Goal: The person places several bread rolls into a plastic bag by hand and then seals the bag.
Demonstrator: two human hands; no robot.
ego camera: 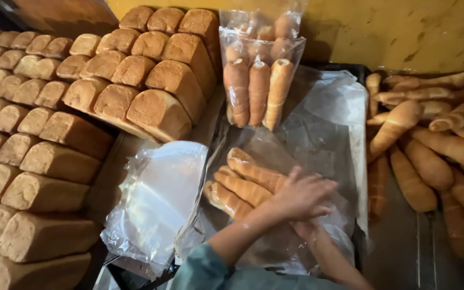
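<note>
hands meet at lower centre: left hand (302, 196) lies closed over three long rolls (243, 185) in a clear plastic bag (318, 161), steadying them; right hand (310, 230) is beneath, its grip hidden.

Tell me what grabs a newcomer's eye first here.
Stacked bread loaves fill the left side. In the middle, the left hand lies over the right hand on three long rolls in a clear bag. A packed bag of rolls stands behind, and loose rolls pile up right.
</note>
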